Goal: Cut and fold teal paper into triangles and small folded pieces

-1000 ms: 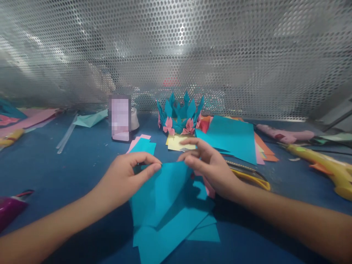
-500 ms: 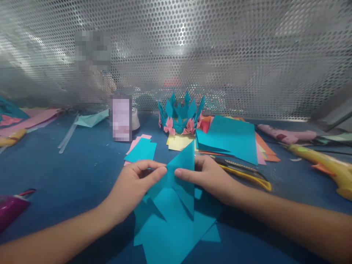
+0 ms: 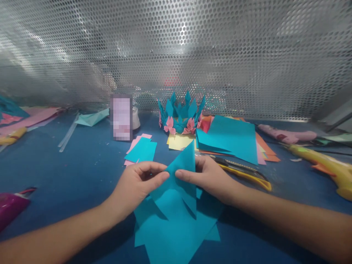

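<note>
Folded blue paper (image 3: pixel 177 187) is between the fingertips of both hands, pointed corner up, above loose blue sheets (image 3: pixel 172 238). Left hand (image 3: pixel 137 185): thumb and index pinched on the paper's left edge. Right hand (image 3: pixel 213 179): thumb flat on the front face, other fingers mostly hidden behind, so paper sandwiched there. Paper crown (image 3: pixel 180 123) ahead of the fingertips; yellow-and-black cutter (image 3: pixel 247 176) just right of the right fingers; small cut papers (image 3: pixel 143 149) beyond the left fingers. Handling, my judgement: very light, thin, bendy, stiffer along folds, not very slippery; creases or tears if squeezed hard. Best hold: light pinch at folded edges, thumb flat near a crease, tip left free.
</note>
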`<move>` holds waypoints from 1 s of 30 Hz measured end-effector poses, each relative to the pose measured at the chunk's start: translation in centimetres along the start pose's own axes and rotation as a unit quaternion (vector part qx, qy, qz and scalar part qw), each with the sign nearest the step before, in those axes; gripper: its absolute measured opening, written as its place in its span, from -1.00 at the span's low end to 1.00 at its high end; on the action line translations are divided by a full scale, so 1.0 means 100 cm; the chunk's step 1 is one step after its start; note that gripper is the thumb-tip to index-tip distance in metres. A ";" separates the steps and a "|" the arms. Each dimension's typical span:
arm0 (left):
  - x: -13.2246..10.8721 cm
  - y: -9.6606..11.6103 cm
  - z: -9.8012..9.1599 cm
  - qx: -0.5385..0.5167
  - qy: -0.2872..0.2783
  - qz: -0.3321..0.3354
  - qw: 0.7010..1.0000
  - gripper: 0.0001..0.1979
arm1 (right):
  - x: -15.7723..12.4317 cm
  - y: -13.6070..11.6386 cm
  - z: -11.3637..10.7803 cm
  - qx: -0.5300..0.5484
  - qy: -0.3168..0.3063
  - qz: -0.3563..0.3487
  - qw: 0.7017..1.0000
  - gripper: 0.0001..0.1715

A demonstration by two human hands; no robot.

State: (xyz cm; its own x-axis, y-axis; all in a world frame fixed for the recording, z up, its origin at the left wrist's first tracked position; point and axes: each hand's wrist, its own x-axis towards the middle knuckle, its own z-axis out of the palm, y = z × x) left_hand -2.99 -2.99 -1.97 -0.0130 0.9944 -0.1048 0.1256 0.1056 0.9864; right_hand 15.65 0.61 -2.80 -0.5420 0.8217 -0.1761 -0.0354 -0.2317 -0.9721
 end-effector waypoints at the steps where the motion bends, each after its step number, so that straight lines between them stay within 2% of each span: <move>1: 0.000 0.001 0.000 -0.007 0.002 -0.004 1.000 -0.88 | 0.000 0.000 0.000 0.000 -0.001 0.001 1.000 -0.71; 10: 0.000 0.001 -0.002 0.028 -0.009 0.029 0.999 -0.87 | -0.002 -0.003 0.002 -0.006 0.003 -0.004 1.000 -0.66; 17: -0.001 0.003 -0.003 0.041 -0.015 0.002 0.999 -0.83 | -0.002 -0.003 0.002 0.009 0.022 -0.016 1.000 -0.67; 22: -0.001 0.004 -0.003 0.007 -0.055 -0.020 0.998 -0.82 | -0.001 -0.001 0.000 0.047 0.045 -0.019 0.998 -0.68; 30: -0.001 0.003 -0.005 -0.013 -0.120 0.024 0.992 -0.87 | 0.000 0.001 -0.002 0.034 0.035 -0.018 0.999 -0.68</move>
State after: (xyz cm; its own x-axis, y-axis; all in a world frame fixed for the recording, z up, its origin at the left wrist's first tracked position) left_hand -3.41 -3.06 -1.58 0.2300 0.9697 -0.0820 0.0941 0.0617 0.9937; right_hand 15.83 0.69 -2.88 -0.4790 0.8641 -0.1548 -0.1113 -0.2347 -0.9657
